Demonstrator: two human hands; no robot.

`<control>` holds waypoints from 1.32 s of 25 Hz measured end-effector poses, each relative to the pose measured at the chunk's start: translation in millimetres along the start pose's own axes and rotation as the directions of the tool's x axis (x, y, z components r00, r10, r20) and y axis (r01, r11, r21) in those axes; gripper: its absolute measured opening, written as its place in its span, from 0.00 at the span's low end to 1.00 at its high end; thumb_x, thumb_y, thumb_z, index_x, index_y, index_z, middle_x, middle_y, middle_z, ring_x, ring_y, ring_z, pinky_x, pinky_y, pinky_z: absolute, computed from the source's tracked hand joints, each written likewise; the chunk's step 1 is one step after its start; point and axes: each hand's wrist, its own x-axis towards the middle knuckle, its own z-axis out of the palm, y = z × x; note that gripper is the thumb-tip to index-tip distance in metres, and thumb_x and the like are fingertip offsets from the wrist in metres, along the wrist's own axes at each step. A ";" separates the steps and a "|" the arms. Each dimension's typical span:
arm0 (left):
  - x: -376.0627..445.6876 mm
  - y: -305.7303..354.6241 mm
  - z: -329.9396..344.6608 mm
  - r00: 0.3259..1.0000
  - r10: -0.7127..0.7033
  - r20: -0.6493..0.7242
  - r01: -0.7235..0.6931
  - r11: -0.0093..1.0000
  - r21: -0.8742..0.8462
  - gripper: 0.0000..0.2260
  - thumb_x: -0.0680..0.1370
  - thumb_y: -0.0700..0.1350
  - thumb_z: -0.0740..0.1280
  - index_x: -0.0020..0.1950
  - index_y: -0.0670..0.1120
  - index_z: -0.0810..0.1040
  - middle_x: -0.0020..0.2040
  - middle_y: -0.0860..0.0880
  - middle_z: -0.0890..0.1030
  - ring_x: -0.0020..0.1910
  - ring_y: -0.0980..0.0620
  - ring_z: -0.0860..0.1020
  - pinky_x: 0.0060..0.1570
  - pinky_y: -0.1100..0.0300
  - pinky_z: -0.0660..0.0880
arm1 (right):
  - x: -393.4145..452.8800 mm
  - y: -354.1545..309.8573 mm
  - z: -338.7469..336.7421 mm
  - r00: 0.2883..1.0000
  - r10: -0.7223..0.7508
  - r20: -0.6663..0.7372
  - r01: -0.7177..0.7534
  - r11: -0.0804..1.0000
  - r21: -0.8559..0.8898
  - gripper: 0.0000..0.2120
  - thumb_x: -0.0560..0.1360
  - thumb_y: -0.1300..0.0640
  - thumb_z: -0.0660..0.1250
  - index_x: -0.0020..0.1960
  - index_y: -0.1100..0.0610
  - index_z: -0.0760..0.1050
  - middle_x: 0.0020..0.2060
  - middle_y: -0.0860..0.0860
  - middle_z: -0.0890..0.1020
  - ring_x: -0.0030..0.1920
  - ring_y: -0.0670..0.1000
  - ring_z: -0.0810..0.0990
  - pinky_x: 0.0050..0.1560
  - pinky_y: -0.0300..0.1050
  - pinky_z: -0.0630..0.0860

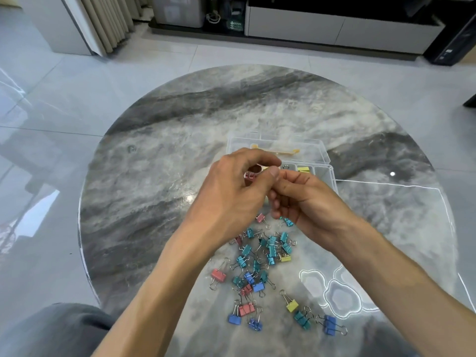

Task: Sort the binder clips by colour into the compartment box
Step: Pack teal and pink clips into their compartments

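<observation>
With fingertips meeting above the compartment box (331, 173), left hand (231, 191) and right hand (304, 199) curled together, seemingly pinching something too hidden to identify; binder clips (260, 266) mostly heaped nearer, unsorted.

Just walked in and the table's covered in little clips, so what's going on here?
A person is sorting binder clips by colour into a clear compartment box on a round marble table. The left hand and right hand meet just in front of the box, fingers curled; what they hold is hidden. The box already has yellow clips in one compartment and a red clip in another. A loose pile of teal, blue, red and yellow clips still waits nearer the person.
</observation>
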 end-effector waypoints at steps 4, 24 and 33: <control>1.3 3.6 -5.3 0.994 -0.050 0.099 0.072 0.970 -0.231 0.09 0.75 0.47 0.74 0.52 0.45 0.84 0.42 0.49 0.86 0.42 0.55 0.85 0.47 0.61 0.81 | -6.6 -2.8 -1.4 1.000 -0.009 -0.025 0.011 0.997 0.081 0.08 0.69 0.57 0.69 0.43 0.61 0.77 0.28 0.50 0.77 0.28 0.46 0.73 0.29 0.39 0.74; 2.9 -2.3 3.7 0.938 -0.332 -0.101 0.244 0.839 -0.486 0.02 0.72 0.40 0.76 0.43 0.42 0.85 0.35 0.50 0.84 0.33 0.56 0.79 0.38 0.62 0.79 | -11.6 -18.8 4.3 0.928 -0.352 -0.120 0.289 0.887 -0.361 0.02 0.76 0.63 0.69 0.48 0.58 0.81 0.34 0.52 0.84 0.31 0.45 0.80 0.30 0.39 0.75; 8.9 0.5 -17.4 0.908 -0.318 -0.271 0.194 0.895 -0.401 0.04 0.76 0.41 0.71 0.46 0.50 0.84 0.43 0.47 0.85 0.41 0.47 0.82 0.41 0.56 0.77 | 59.1 4.2 -19.0 0.879 -0.463 0.111 0.189 0.126 -0.974 0.09 0.76 0.56 0.69 0.38 0.56 0.82 0.34 0.49 0.84 0.37 0.52 0.79 0.40 0.49 0.76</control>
